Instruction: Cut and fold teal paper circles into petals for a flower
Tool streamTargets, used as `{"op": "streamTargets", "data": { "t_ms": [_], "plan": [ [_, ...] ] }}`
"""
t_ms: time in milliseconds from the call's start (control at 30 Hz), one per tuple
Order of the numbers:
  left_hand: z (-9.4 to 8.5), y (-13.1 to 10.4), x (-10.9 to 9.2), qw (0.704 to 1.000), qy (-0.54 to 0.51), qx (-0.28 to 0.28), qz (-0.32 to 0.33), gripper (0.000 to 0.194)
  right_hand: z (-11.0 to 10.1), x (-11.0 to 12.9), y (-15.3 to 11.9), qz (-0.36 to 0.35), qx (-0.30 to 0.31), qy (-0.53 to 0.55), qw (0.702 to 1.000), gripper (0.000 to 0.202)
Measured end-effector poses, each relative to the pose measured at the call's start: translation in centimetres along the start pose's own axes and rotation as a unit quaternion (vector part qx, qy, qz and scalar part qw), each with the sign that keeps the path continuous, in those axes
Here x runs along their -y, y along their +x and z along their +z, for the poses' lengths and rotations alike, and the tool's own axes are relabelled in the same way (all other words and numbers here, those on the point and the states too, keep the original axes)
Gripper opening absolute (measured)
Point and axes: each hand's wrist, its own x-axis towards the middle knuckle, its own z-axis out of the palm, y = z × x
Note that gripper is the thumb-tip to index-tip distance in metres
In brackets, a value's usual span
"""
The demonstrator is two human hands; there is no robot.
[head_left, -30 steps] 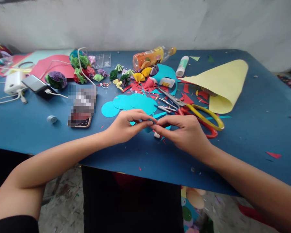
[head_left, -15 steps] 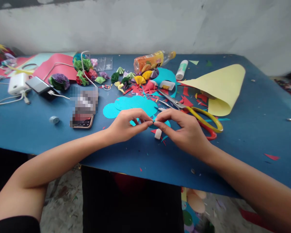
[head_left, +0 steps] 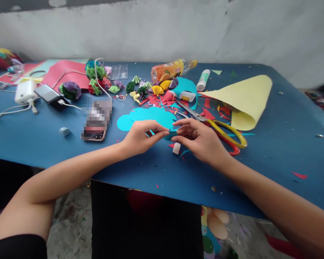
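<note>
My left hand (head_left: 144,136) pinches a small folded piece of blue paper (head_left: 172,135) between thumb and forefinger, above the table. My right hand (head_left: 202,140) is at the paper's right side, its thumb and fingers apart; whether the thumb tip touches the paper I cannot tell. Behind my left hand lie overlapping turquoise paper circles (head_left: 151,116). A white eraser (head_left: 176,148) sits just below the paper, beside a red scrap. Scissors (head_left: 216,126) with one yellow and one red handle lie behind my right hand, which partly hides them.
Red paper scraps (head_left: 164,99) and folded paper shapes (head_left: 158,90) cover the middle. Behind lie an orange drink bottle (head_left: 169,70) and a glue stick (head_left: 203,80). Curled yellow paper (head_left: 248,97) stands right. Phones (head_left: 98,117), cables and a white charger (head_left: 25,91) are left.
My right thumb and forefinger have parted from their pinch, and more of the blue paper shows. My left hand keeps its pinch. The view has shifted slightly.
</note>
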Motion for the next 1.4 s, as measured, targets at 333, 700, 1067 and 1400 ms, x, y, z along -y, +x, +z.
{"op": "streamTargets", "data": {
  "t_ms": [333, 700, 1067, 1400],
  "plan": [
    [-0.5, 0.3, 0.1, 0.991, -0.083, 0.009, -0.101, 0.018, -0.1, -0.1, 0.4, 0.040, -0.001, 0.119, 0.992, 0.022],
    [-1.2, 0.7, 1.7, 0.977, 0.084, 0.040, 0.191, 0.010, -0.5, 0.0, 0.3, 0.092, 0.113, 0.091, 0.985, 0.020],
    [-0.6, 0.2, 0.7, 0.993, -0.001, 0.053, 0.105, 0.009, 0.3, 0.7, -0.7, -0.109, -0.018, -0.112, 0.987, 0.010],
    [-0.3, -0.3, -0.4, 0.995, -0.062, 0.070, -0.037, 0.007, 0.7, 1.1, -1.1, -0.026, -0.007, -0.005, 1.000, 0.010]
  ]
}}
